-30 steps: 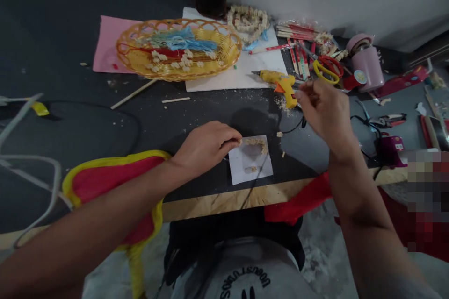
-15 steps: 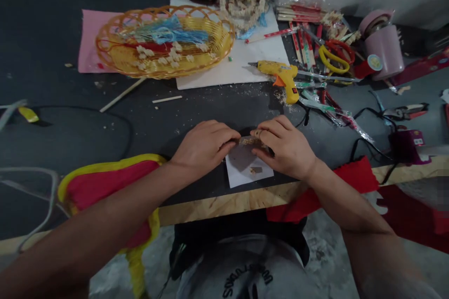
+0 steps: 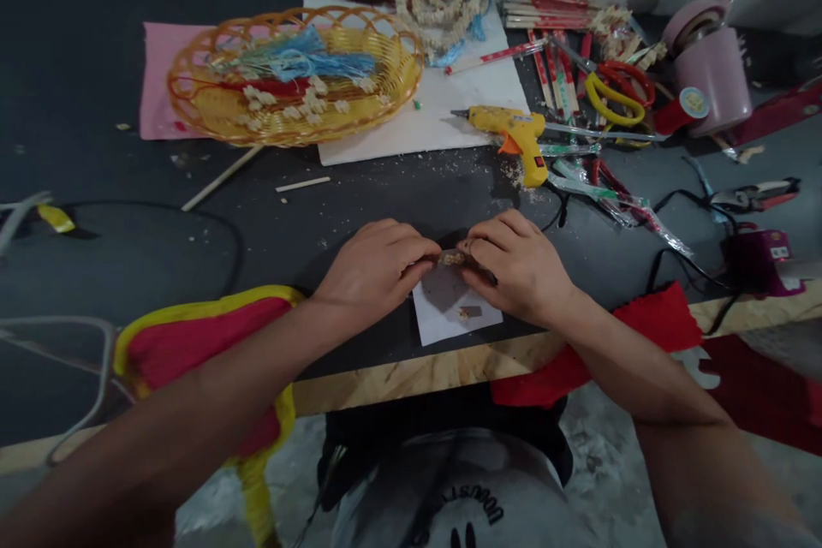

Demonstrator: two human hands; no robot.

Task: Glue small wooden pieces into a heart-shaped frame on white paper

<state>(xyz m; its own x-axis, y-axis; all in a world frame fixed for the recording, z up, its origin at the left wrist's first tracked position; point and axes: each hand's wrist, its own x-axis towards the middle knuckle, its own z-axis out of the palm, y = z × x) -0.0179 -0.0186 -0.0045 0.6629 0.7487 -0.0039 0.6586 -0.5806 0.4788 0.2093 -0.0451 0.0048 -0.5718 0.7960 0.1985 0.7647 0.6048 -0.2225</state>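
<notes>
Head view gives me a dark grey tabletop with a wooden front edge, and towards its back sits an oval yellow-orange woven basket. Nearer, my left hand and right hand face each other, beyond them a yellow glue gun with an orange trigger. Beneath my fingers lies a small white paper square. Just over its far edge is a short, knobbly strip of pale, beige pieces. My left thumb and forefinger pinch its left end, nearly closed; the right fingers bend closely about the other end, contact partly hidden. I judge it light, rough rather than slippery, and fragile at the joins, best taken lightly by both ends. A tiny beige piece rests on the paper.
</notes>
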